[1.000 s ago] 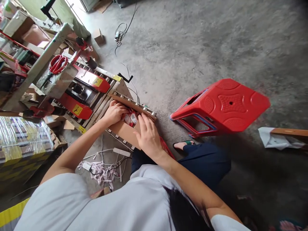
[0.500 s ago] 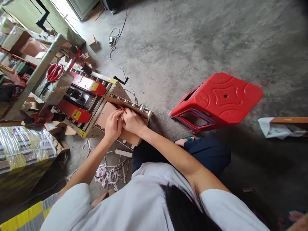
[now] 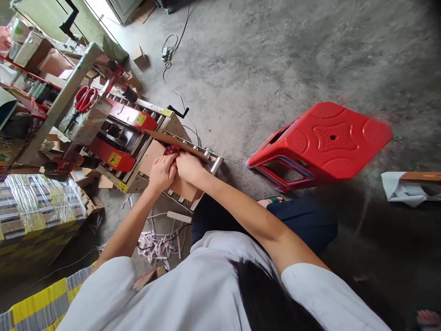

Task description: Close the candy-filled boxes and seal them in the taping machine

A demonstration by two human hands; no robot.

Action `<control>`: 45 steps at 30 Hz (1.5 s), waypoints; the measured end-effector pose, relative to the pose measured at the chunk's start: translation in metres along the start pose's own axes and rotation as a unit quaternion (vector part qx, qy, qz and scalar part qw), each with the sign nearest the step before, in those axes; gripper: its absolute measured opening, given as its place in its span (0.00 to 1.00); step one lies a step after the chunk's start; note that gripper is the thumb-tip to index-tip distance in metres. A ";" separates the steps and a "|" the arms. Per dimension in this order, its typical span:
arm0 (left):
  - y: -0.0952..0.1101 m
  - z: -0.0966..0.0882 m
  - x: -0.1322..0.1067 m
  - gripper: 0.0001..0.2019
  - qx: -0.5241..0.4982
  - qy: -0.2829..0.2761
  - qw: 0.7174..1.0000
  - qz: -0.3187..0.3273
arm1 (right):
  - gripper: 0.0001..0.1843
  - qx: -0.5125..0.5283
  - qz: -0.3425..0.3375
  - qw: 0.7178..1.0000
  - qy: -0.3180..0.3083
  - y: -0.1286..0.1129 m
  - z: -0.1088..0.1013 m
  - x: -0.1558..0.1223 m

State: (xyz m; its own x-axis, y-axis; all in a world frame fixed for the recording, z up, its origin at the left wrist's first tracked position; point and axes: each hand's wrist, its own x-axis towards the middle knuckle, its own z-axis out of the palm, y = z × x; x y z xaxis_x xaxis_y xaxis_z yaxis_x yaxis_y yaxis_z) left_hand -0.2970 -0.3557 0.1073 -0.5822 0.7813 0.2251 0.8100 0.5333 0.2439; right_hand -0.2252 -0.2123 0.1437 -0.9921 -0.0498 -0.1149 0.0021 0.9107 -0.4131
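Observation:
A brown cardboard box (image 3: 158, 149) lies on the roller end of a red and steel sealing machine (image 3: 124, 138). Its far flap (image 3: 179, 140) stands half raised. My left hand (image 3: 161, 172) and my right hand (image 3: 188, 166) sit side by side at the box's opening, fingers curled and pressed down onto the red packets (image 3: 171, 149) that show just beyond my fingertips. Most of the packets are hidden by my hands and the flap.
A red plastic stool (image 3: 324, 142) lies tipped on the concrete floor to the right. Red scissors (image 3: 84, 97) rest on the machine frame. Shrink-wrapped stacks (image 3: 34, 207) stand at left. Cables and a power strip (image 3: 174, 217) trail under the machine. White paper (image 3: 406, 191) lies far right.
My right hand left the near side of the box and joined my left hand at the opening. The packets, plainly visible a second ago, are now mostly covered.

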 end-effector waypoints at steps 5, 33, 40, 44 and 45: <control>-0.019 0.006 0.008 0.16 0.009 0.005 1.000 -0.027 | 0.23 0.034 -0.033 0.983 0.178 -0.008 -0.041 -0.018; -0.002 0.013 -0.019 0.39 0.050 0.002 0.998 -0.031 | 0.31 0.417 0.012 0.888 0.193 0.081 0.019 -0.022; -0.106 -0.014 0.025 0.33 0.049 0.061 0.990 -0.118 | 0.26 0.510 0.188 0.812 0.213 0.151 0.064 -0.150; -0.172 -0.047 0.051 0.34 0.045 0.050 0.987 -0.148 | 0.27 0.504 0.285 0.777 0.249 0.164 0.103 -0.219; -0.177 -0.052 0.055 0.34 0.041 0.058 0.984 -0.162 | 0.26 0.500 0.294 0.772 0.260 0.164 0.111 -0.233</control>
State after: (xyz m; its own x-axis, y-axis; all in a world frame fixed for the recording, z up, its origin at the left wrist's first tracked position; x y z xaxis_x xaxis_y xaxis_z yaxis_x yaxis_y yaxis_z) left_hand -0.4764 -0.4240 0.1254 -0.8114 0.5261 0.2547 0.5804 0.7768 0.2444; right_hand 0.0207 -0.0968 0.0020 -0.6983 0.6596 -0.2779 0.3102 -0.0709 -0.9480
